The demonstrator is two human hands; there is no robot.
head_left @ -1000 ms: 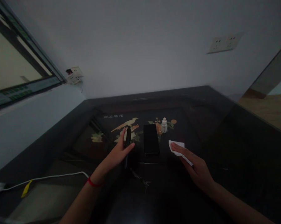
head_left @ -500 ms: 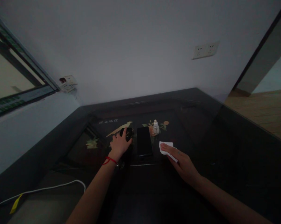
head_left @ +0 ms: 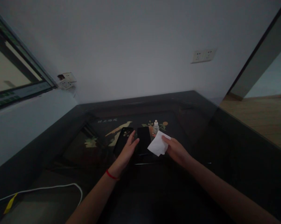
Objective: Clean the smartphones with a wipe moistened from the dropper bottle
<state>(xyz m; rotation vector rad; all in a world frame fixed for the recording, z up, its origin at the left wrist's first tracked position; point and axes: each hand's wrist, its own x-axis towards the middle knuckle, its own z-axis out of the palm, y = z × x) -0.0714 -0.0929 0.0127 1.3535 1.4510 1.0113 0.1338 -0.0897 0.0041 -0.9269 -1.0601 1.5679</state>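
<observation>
Your right hand (head_left: 177,151) pinches the white wipe (head_left: 158,144), phone (head_left: 144,137) just left of its fingers; your left hand (head_left: 127,151) lies released, case (head_left: 122,139) just left of its fingertips.

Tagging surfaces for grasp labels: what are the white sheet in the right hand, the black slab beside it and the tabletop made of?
White folded sheet: thin tissue or cloth, matte; it creases softly in the right hand. Flat black slab: likely glass-faced, smooth; dimness leaves it open. Dark tabletop: glossy lacquered wood, by its sheen and painted bird motif.
</observation>
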